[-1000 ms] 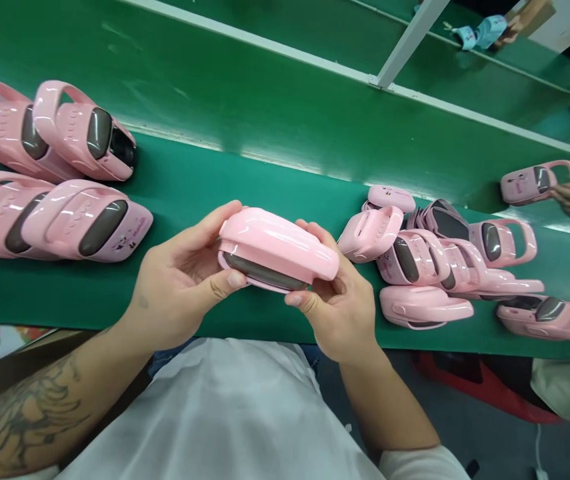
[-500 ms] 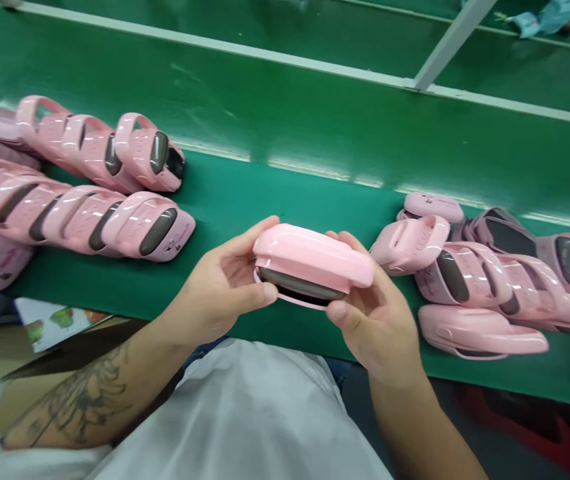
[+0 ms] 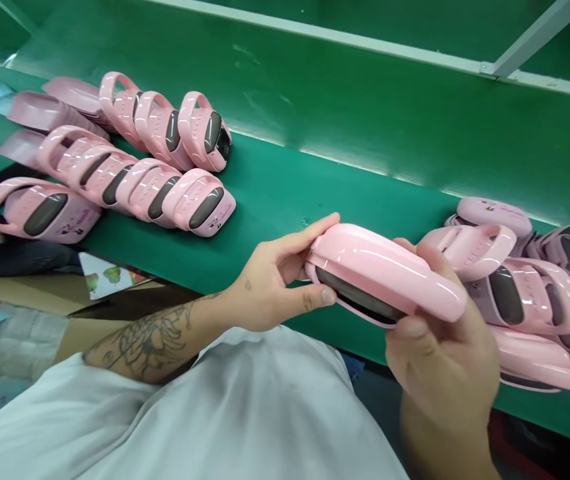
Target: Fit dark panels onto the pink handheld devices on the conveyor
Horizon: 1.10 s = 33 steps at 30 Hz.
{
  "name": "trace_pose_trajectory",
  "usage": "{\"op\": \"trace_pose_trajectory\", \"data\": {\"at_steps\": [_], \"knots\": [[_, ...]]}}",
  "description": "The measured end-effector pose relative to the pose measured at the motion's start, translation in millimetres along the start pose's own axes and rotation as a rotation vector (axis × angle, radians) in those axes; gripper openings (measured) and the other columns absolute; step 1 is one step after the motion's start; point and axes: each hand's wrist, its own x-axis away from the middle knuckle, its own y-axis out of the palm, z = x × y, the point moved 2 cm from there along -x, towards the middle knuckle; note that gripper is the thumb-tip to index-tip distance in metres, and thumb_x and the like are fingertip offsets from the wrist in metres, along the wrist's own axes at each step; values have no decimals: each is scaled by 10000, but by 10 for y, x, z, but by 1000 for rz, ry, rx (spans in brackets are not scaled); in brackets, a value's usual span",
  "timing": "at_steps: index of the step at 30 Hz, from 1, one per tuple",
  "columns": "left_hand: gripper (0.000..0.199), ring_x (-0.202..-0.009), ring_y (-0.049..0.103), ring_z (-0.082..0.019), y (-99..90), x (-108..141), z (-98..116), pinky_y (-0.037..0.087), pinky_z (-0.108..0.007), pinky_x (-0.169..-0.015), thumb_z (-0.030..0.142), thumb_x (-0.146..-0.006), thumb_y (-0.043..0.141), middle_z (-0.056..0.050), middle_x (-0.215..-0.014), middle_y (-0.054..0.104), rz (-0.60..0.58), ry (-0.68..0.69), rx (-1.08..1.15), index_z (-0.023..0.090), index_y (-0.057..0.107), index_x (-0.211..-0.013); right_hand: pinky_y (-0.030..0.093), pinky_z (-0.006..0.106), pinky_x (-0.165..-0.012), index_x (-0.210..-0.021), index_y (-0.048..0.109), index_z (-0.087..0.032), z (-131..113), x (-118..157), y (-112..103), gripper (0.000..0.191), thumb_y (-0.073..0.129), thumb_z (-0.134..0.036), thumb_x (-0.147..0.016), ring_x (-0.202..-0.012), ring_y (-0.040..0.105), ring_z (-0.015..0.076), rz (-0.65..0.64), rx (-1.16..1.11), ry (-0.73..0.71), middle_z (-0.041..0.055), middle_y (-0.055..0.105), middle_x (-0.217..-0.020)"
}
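Note:
A glossy pink plastic housing [image 3: 375, 267] with a dark window along its near side is held up over the green bench, tilted down to the right. My left hand [image 3: 285, 277] grips its left end, thumb on the near edge and fingers behind. Around the right end my right hand [image 3: 439, 333] is closed, its thumb near the dark window. Just beyond that hand, another pink housing with a handle [image 3: 469, 250] rests among similar ones.
Rows of pink housings [image 3: 199, 203] stand on the green bench [image 3: 275, 193] at the left, with stacked pale pink pieces [image 3: 45, 113] behind. More housings [image 3: 539, 293] crowd the right. Below left are a printed card [image 3: 107, 275] and cardboard.
The view has shifted, so the benchtop rows appear farther right and more of the left side shows. The held housing now appears closer and more tilted, still in both my hands.

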Motion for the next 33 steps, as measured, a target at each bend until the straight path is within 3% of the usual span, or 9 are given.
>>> {"op": "trace_pose_trajectory", "data": {"at_steps": [4,7,11,17,21,24,26,30,33], "knots": [[902,-1496,578,-383,14,-44,15,562,-453,-1178,305,-843,915,-142,-1672,551,-17,-4,-22,243,520,-1652,614,598,-1130,-1527,625,-333,50,-30,-7,919,1031,-381,-705,-1522,564,415,-13,6,5,116,594,-1641],[877,-1469,603,-402,40,-88,17,572,-490,-1167,288,-830,928,-148,-1628,600,-15,-22,49,233,560,-1624,669,552,-1040,-1523,619,-304,60,-48,-21,908,1024,-341,-712,-1464,622,410,23,70,11,141,613,-1617],[802,-1408,652,-422,67,-131,-17,593,-549,-1136,246,-757,983,-154,-1525,690,1,-28,175,229,693,-1504,639,598,-1083,-1522,602,-263,50,-11,-14,910,1015,-362,-718,-1472,608,432,63,105,41,173,591,-1624],[806,-1356,694,-392,143,-115,-45,610,-503,-1119,165,-680,1014,-147,-1470,730,54,-68,199,216,745,-1438,558,641,-1174,-1509,551,-235,142,1,70,1014,1046,-421,-644,-1505,565,431,100,129,58,200,531,-1656],[874,-1282,719,-371,127,-127,-47,613,-480,-1088,276,-700,1013,-156,-1463,711,68,-7,-59,227,686,-1509,587,612,-1130,-1490,534,-251,187,-39,107,951,1013,-453,-694,-1409,652,402,132,116,3,185,599,-1586],[971,-1288,682,-359,82,-186,-53,580,-465,-1122,379,-640,1034,-133,-1419,691,48,125,-338,260,669,-1531,627,550,-1066,-1437,574,-270,179,-71,128,854,997,-445,-716,-1256,740,355,103,38,0,133,727,-1408],[941,-1318,659,-370,80,-224,-53,539,-464,-1174,431,-623,1036,-132,-1411,693,20,189,-403,241,710,-1486,648,507,-1019,-1365,628,-264,164,-92,139,757,993,-420,-720,-1160,771,327,88,3,12,102,778,-1275],[805,-1358,659,-394,136,-241,-56,484,-475,-1231,472,-693,1002,-138,-1462,714,31,137,-271,202,758,-1412,624,506,-1061,-1371,628,-285,150,-106,157,743,983,-386,-727,-1199,752,309,94,-64,45,78,766,-1299],[820,-1340,680,-408,167,-224,-73,482,-489,-1233,472,-651,1029,-135,-1450,735,60,101,-204,207,778,-1385,608,524,-1090,-1398,611,-293,143,-96,176,766,979,-412,-737,-1214,747,310,103,-81,43,84,752,-1345]]}}
